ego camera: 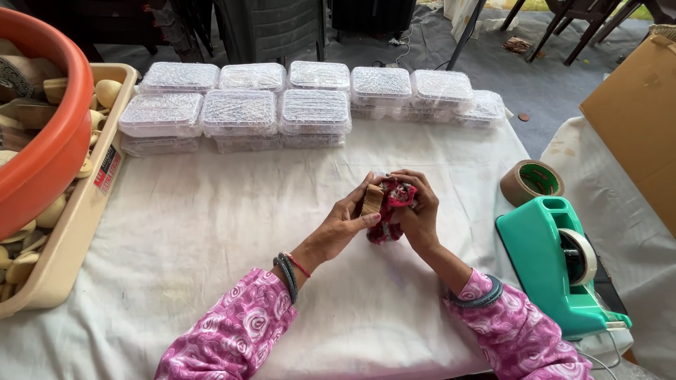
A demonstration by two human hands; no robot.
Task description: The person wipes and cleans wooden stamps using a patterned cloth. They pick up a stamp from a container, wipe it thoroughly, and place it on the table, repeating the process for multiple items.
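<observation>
My left hand (345,224) grips a small light-brown wooden block (372,200) near the middle of the white-covered table (211,239). My right hand (417,211) holds a red patterned cloth (391,204) bunched against the block. Both hands meet around these two things, just above the cloth-covered table top. Part of the cloth hangs down below my fingers. Both arms wear pink patterned sleeves and dark bangles.
Several clear lidded plastic boxes (243,112) stand stacked in rows at the table's far side. An orange tub (49,134) and a beige tray (70,239) of wooden pieces sit at the left. A teal tape dispenser (556,267), a brown tape roll (531,181) and a cardboard box (634,119) lie at the right.
</observation>
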